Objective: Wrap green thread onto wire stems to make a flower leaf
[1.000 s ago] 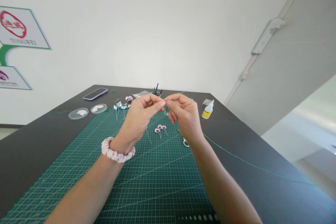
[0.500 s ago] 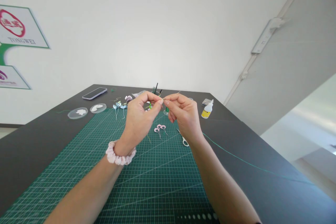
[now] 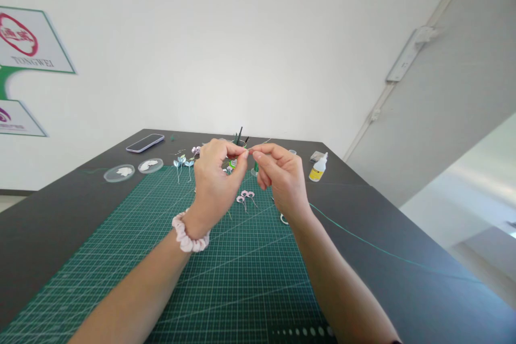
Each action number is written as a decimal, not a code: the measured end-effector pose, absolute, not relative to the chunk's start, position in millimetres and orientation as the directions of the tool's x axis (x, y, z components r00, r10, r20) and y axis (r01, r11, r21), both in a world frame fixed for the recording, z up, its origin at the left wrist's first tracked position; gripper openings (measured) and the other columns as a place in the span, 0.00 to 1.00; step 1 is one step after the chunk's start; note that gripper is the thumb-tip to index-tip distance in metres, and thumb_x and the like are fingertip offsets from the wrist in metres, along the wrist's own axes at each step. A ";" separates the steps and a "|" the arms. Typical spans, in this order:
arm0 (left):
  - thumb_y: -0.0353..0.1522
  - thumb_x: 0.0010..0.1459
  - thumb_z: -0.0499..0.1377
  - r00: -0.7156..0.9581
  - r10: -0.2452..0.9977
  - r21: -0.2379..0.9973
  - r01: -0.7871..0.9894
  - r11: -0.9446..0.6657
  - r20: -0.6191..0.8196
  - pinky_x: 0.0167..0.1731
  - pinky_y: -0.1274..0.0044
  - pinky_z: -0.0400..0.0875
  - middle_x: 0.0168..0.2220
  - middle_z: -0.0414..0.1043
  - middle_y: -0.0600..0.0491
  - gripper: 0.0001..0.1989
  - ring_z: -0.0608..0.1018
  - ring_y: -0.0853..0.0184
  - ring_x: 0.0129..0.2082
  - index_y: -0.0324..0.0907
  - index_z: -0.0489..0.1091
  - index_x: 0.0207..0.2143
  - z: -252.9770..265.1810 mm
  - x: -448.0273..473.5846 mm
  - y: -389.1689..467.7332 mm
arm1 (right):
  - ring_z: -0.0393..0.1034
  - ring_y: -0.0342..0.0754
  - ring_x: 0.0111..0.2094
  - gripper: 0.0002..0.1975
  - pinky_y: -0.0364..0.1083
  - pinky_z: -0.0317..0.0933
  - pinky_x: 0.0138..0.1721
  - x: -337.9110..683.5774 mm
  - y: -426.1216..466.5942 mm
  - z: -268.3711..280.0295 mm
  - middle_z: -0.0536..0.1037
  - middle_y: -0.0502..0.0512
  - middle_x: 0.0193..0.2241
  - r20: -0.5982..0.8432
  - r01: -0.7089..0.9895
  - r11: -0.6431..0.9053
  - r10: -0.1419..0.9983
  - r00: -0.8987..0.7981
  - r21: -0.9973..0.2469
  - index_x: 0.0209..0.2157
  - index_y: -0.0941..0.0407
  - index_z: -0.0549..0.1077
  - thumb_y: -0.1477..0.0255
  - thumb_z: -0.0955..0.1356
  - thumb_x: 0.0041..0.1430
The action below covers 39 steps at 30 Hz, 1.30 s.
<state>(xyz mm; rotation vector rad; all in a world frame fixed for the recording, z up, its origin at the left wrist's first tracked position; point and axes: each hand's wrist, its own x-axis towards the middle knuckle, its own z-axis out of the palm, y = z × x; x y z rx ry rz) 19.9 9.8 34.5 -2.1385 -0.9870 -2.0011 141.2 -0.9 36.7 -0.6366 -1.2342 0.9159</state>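
Observation:
My left hand, with a pale scrunchie at the wrist, pinches thumb against index finger above the green cutting mat. Fingertip to fingertip with it, my right hand is closed in a similar pinch. A thin wire-like strand runs between and past the fingertips; its ends are hard to make out. Below the hands lie several small pink petal loops on wire stems. White-handled scissors are partly covered by my right wrist. A green spool stands behind my right fingers, mostly hidden.
Light-blue wired petals and a purple flower lie left of my hands. Farther left are two shallow dishes with white pieces and a phone. A glue bottle stands right; green thread trails across the black table.
My left wrist has tilted and shifted slightly right. The fingertips have drawn a little apart, and more of the thin strand shows. My right hand has barely moved.

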 end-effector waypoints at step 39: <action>0.34 0.53 0.61 0.475 0.822 0.945 -0.241 -0.221 0.314 0.35 0.72 0.69 0.23 0.71 0.53 0.10 0.73 0.68 0.27 0.43 0.73 0.20 45.8 10.5 12.8 | 0.50 0.34 0.11 0.05 0.39 0.49 0.12 154.9 -3.6 37.3 0.72 0.44 0.15 0.528 -0.273 0.500 0.849 -0.035 -0.822 0.25 0.56 0.74 0.72 0.71 0.53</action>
